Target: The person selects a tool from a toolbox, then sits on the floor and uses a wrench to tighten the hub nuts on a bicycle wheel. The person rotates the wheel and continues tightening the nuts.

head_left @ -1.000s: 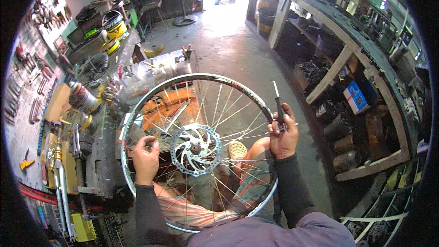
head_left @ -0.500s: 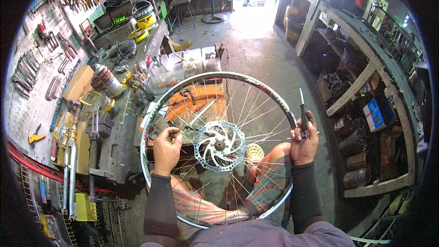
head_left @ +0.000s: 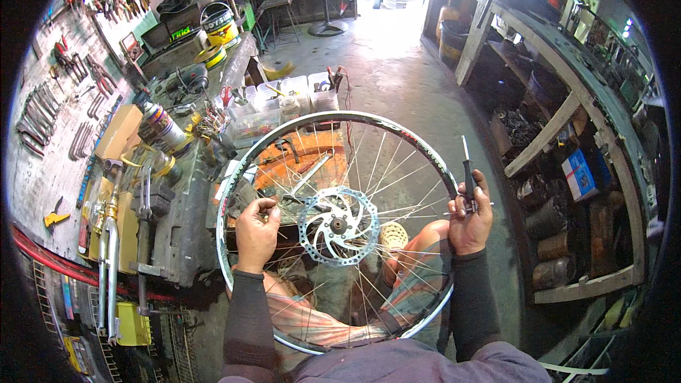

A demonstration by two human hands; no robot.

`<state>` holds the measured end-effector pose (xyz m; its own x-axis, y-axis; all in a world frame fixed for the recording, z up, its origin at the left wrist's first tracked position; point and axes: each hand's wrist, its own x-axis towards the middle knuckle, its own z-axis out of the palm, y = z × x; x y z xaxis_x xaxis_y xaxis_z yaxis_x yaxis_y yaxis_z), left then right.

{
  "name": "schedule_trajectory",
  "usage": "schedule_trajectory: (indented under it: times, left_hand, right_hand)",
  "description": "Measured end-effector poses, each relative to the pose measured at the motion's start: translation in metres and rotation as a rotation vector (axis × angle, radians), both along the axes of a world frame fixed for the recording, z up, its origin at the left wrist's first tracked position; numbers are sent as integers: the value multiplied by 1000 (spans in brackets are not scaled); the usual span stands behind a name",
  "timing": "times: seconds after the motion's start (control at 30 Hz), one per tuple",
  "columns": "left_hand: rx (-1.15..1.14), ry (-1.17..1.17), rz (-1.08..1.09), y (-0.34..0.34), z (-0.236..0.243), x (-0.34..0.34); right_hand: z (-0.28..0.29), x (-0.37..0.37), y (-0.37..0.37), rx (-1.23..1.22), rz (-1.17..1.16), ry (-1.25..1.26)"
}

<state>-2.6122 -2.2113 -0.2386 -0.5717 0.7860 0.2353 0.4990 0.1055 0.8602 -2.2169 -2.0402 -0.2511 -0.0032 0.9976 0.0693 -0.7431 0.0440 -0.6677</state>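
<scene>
A spoked bicycle wheel [head_left: 340,115] lies flat over my lap, a silver brake disc [head_left: 306,227] facing up at its centre. Thin spokes fan out from the hub, some crossing at odd angles. My right hand [head_left: 469,225] is closed round a screwdriver [head_left: 468,176] at the wheel's right side; its pale shaft points up and away. A thin rod-like piece also shows across those fingers, too small to name. Inside the left side of the rim, my left hand [head_left: 255,237] has thumb and fingertips pinched together; whatever they hold is too small to make out.
Ahead stands an orange work surface [head_left: 312,159] with tools, and behind it clear plastic bins [head_left: 262,117]. A cluttered bench [head_left: 188,220] and a tool board [head_left: 53,85] line the left. Wooden shelving [head_left: 553,135] runs along the right.
The view has shifted very slightly. Both hands keep nearly the same place and grip, with the screwdriver tilted a touch differently.
</scene>
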Motion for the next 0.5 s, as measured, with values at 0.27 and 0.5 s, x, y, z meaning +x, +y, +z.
schedule_trajectory:
  times: [0.27, 0.5]
  left_hand:
    - [49, 61, 16, 0, 0, 0]
    - [38, 48, 74, 2, 1, 6]
  right_hand:
    - [-1, -2, 2, 20, -8, -22]
    - [1, -3, 0, 2, -21, -32]
